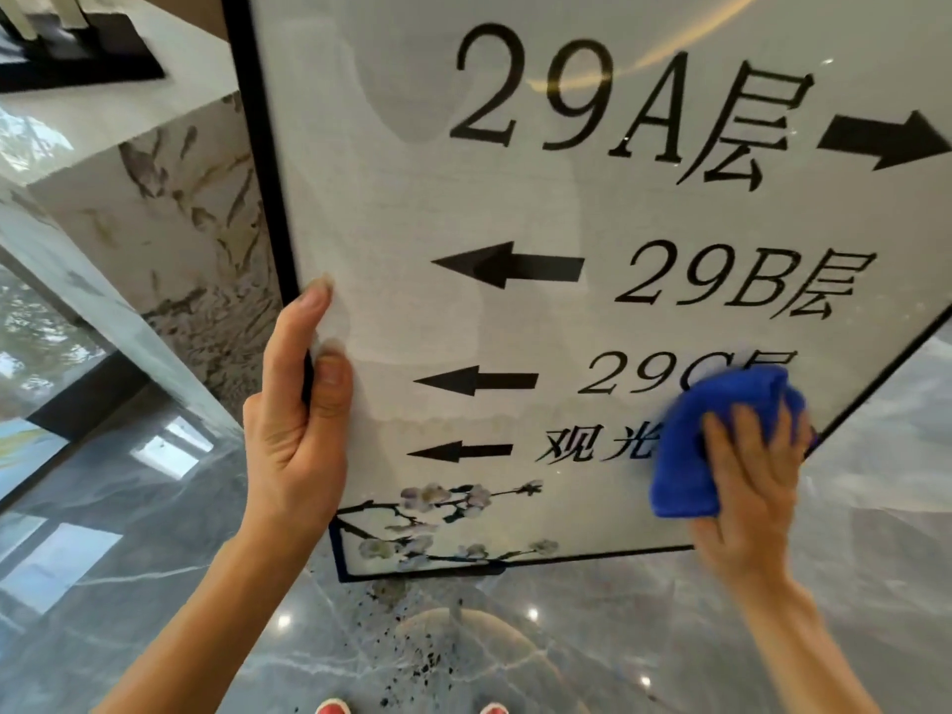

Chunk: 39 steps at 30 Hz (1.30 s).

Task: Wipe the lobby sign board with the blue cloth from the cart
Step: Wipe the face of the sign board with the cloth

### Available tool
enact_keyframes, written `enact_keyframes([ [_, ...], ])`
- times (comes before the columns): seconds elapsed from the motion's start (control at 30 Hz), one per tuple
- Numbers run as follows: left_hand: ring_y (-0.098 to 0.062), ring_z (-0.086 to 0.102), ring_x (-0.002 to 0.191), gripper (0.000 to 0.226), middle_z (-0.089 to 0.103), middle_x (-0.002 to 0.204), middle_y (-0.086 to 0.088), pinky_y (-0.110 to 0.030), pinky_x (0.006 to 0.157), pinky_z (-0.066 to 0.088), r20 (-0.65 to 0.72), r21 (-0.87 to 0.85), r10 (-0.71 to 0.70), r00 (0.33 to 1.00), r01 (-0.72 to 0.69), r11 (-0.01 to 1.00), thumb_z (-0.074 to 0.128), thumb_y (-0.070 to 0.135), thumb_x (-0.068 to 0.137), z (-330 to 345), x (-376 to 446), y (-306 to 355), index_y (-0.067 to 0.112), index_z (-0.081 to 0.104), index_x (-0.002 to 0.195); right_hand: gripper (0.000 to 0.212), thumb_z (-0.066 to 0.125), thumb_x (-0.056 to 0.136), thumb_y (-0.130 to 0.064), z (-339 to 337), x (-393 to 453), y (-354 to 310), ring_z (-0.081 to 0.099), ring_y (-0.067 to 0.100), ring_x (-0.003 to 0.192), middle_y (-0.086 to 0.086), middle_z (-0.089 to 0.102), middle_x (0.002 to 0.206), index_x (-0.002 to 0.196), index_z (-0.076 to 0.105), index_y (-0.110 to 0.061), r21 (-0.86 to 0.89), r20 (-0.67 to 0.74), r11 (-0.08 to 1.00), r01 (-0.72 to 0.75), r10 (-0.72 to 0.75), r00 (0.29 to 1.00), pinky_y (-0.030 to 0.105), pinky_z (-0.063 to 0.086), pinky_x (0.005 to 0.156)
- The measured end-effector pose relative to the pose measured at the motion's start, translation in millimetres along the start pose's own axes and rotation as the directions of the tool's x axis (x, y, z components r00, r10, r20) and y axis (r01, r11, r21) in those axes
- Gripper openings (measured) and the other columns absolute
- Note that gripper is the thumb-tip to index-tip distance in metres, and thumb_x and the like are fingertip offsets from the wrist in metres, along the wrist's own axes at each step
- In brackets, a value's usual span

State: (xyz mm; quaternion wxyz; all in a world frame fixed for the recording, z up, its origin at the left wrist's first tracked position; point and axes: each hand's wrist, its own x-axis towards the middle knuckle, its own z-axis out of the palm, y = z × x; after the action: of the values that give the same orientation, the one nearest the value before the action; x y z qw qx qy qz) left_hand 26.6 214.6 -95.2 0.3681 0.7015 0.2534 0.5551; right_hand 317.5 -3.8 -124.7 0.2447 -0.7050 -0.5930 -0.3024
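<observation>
The lobby sign board (541, 208) fills most of the view: a white panel in a thin black frame with black arrows, floor numbers and a flower branch at the bottom. My left hand (296, 409) grips its left frame edge, thumb on the front. My right hand (747, 487) presses a folded blue cloth (721, 435) flat against the lower right of the panel, covering part of the two lowest text lines. The cart is out of view.
A white marble counter (170, 208) stands just left of the sign, with a dark stand (77, 54) on top. Glossy grey marble floor (515, 651) lies below, and the tips of red shoes (335, 707) show at the bottom edge.
</observation>
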Motion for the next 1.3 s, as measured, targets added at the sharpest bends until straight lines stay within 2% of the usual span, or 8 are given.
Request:
enact_keyframes([
  [0.2, 0.018, 0.039, 0.125, 0.039, 0.038, 0.146, 0.034, -0.006, 0.105, 0.03, -0.019, 0.006, 0.08, 0.997, -0.08, 0.997, 0.034, 0.024, 0.109, 2.4, -2.7, -5.7, 0.026, 0.036, 0.148, 0.077, 0.044, 0.095, -0.014, 7.2, -42.9, 7.9, -0.005, 0.014, 0.156, -0.023, 0.003, 0.167, 0.158, 0.011, -0.042, 0.086, -0.004, 0.916, -0.392, 0.394, 0.919, 0.065, 0.006, 0.12],
  [0.4, -0.005, 0.038, 0.136, 0.041, 0.035, 0.149, 0.031, -0.046, 0.117, 0.03, -0.074, 0.01, 0.077, 0.994, -0.076, 0.997, 0.035, 0.03, 0.109, 2.8, -2.7, -6.5, 0.049, 0.033, 0.145, 0.074, 0.046, 0.098, -0.014, 48.0, -76.8, -58.6, 0.001, 0.039, 0.154, -0.016, 0.007, 0.168, 0.16, 0.012, -0.036, 0.258, -0.031, 0.799, -0.544, 0.57, 0.821, 0.058, 0.005, 0.125],
  [0.47, -0.011, 0.037, 0.137, 0.04, 0.035, 0.149, 0.031, -0.056, 0.116, 0.029, -0.062, -0.012, 0.065, 0.996, -0.066, 0.998, 0.036, 0.032, 0.109, 2.2, -2.6, -4.4, 0.051, 0.034, 0.144, 0.076, 0.047, 0.097, -0.018, 62.7, -86.6, -94.4, -0.005, 0.025, 0.156, -0.019, 0.004, 0.168, 0.16, 0.008, -0.038, 0.265, 0.013, 0.799, -0.539, 0.556, 0.831, 0.069, 0.011, 0.118],
  [0.6, 0.001, 0.032, 0.139, 0.041, 0.033, 0.149, 0.034, -0.025, 0.116, 0.026, -0.05, -0.005, 0.096, 0.994, -0.096, 0.995, 0.034, 0.029, 0.109, 1.2, -1.3, -5.0, 0.05, 0.032, 0.144, 0.06, 0.034, 0.108, -0.037, 93.3, -98.7, -157.8, -0.005, 0.018, 0.157, -0.017, 0.003, 0.169, 0.161, 0.006, -0.033, 0.278, 0.05, 0.822, -0.497, 0.505, 0.862, 0.077, 0.018, 0.109],
  [0.73, 0.002, 0.027, 0.143, 0.042, 0.032, 0.15, 0.034, -0.021, 0.117, 0.021, -0.04, -0.011, 0.13, 0.991, -0.131, 0.991, 0.034, 0.025, 0.11, 2.3, -1.2, -7.5, 0.047, 0.032, 0.146, 0.057, 0.025, 0.108, -0.038, 115.1, -95.2, -223.9, -0.002, 0.027, 0.157, -0.011, 0.004, 0.17, 0.161, 0.009, -0.027, 0.291, 0.057, 0.898, -0.33, 0.328, 0.943, 0.057, -0.004, 0.124],
  [0.9, -0.007, 0.027, 0.146, 0.042, 0.033, 0.152, 0.029, -0.03, 0.119, 0.021, -0.045, -0.028, 0.087, 0.995, -0.088, 0.996, 0.035, 0.029, 0.11, -1.0, 0.7, -13.4, 0.051, 0.033, 0.145, 0.054, 0.021, 0.107, -0.027, 124.8, -81.9, -271.0, 0.007, 0.019, 0.157, -0.011, 0.009, 0.169, 0.16, 0.015, -0.028, 0.242, 0.108, 0.967, -0.082, 0.057, 0.992, 0.049, 0.002, 0.126],
  [1.1, -0.001, 0.027, 0.144, 0.042, 0.032, 0.152, 0.03, -0.022, 0.116, 0.022, -0.023, -0.018, 0.117, 0.993, -0.117, 0.993, 0.033, 0.028, 0.11, 0.8, 0.5, -10.8, 0.047, 0.03, 0.147, 0.045, 0.038, 0.104, -0.026, 92.3, -75.7, -192.8, 0.019, 0.007, 0.153, -0.02, 0.044, 0.15, 0.148, 0.04, -0.034, 0.181, 0.17, 0.973, 0.144, -0.176, 0.97, 0.045, 0.005, 0.127],
  [1.3, 0.003, 0.029, 0.142, 0.041, 0.033, 0.151, 0.03, -0.019, 0.115, 0.023, -0.029, -0.004, 0.138, 0.99, -0.138, 0.99, 0.033, 0.027, 0.11, 4.1, 0.8, -7.6, 0.045, 0.03, 0.147, 0.035, 0.033, 0.103, -0.034, 41.0, -66.3, -50.5, 0.023, 0.023, 0.151, 0.004, 0.049, 0.131, 0.124, 0.055, -0.017, -0.026, 0.066, 0.998, -0.056, 0.058, 0.996, 0.057, 0.003, 0.124],
])
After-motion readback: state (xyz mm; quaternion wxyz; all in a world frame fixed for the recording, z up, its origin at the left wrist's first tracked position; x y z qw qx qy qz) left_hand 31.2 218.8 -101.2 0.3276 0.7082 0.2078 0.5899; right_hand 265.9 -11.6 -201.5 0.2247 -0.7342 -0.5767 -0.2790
